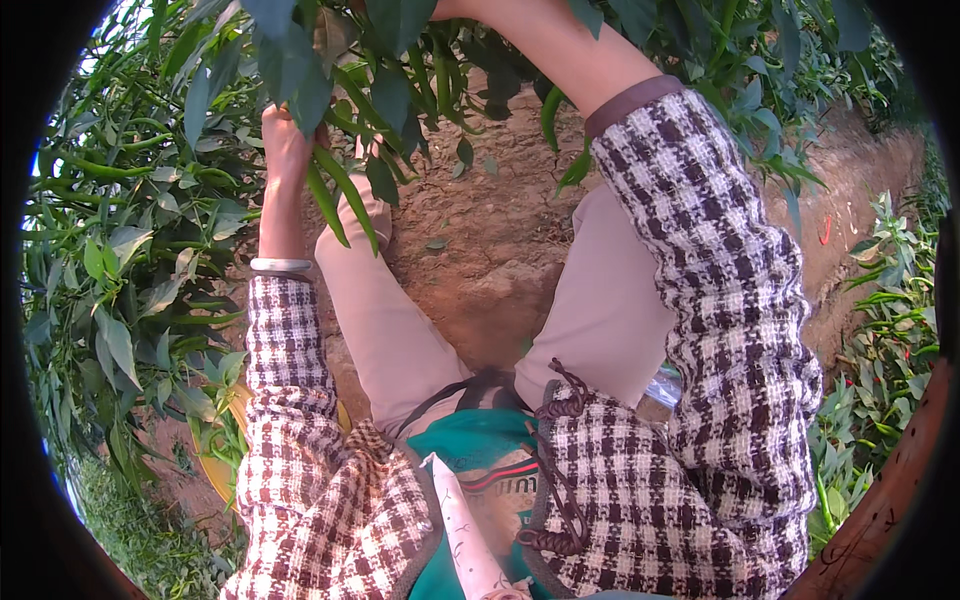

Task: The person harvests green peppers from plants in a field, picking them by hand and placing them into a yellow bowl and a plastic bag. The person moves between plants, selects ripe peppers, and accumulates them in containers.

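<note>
At the upper left, my left hand [287, 146] is closed among the leaves of a chili pepper plant [300, 71]. Long green chili peppers [341, 191] hang down from beside its fingers and appear to be gripped there. My right hand [454, 9] reaches in from the right at the top edge. Leaves and the picture's rim hide most of it, fingers included. More green chili peppers [442, 79] dangle from the plant between my two arms.
A yellow basin [204, 457] with green peppers beside or in it stands by my left elbow. Dry, cracked soil [487, 225] lies between my bent legs. Dense pepper plants [112, 247] line the left side; others [892, 315] grow at right. Clear plastic [663, 386] lies by my thigh.
</note>
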Available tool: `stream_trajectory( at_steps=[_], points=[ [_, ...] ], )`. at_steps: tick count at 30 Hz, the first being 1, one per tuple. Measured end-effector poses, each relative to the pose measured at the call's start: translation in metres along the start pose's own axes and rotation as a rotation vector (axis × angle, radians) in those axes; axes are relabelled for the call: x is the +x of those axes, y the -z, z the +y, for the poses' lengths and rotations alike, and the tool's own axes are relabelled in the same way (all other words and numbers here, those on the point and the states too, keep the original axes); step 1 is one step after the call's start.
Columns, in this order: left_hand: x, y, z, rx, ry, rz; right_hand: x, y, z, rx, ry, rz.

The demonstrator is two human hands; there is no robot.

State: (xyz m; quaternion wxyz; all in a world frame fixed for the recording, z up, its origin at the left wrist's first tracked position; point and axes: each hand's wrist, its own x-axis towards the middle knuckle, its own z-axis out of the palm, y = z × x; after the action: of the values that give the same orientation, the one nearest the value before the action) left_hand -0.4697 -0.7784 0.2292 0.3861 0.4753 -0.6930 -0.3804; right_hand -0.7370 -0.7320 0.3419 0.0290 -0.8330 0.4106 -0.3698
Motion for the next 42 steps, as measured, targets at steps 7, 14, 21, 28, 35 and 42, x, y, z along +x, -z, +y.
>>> stream_trajectory(
  at_steps=[7, 14, 21, 28, 35, 42],
  points=[
    [-0.013, 0.015, 0.014, -0.423, 0.088, -0.376, 0.024, -0.020, 0.022, -0.186, 0.077, -0.018],
    [-0.016, 0.010, 0.029, -0.498, 0.081, -0.384, 0.015, -0.030, 0.043, -0.098, 0.157, 0.034],
    [0.026, 0.005, 0.060, -0.659, 0.008, -0.317, 0.000, -0.025, 0.029, -0.053, 0.244, 0.104],
    [0.041, 0.017, 0.077, -0.202, -0.076, -0.176, -0.020, -0.017, 0.020, 0.060, 0.131, 0.107],
    [0.027, 0.060, 0.111, -0.305, -0.050, 0.108, -0.020, -0.028, 0.015, -0.127, 0.026, 0.028],
    [-0.024, 0.098, 0.117, -0.117, -0.060, 0.112, 0.007, -0.029, 0.015, -0.193, -0.148, -0.027]
  ],
)
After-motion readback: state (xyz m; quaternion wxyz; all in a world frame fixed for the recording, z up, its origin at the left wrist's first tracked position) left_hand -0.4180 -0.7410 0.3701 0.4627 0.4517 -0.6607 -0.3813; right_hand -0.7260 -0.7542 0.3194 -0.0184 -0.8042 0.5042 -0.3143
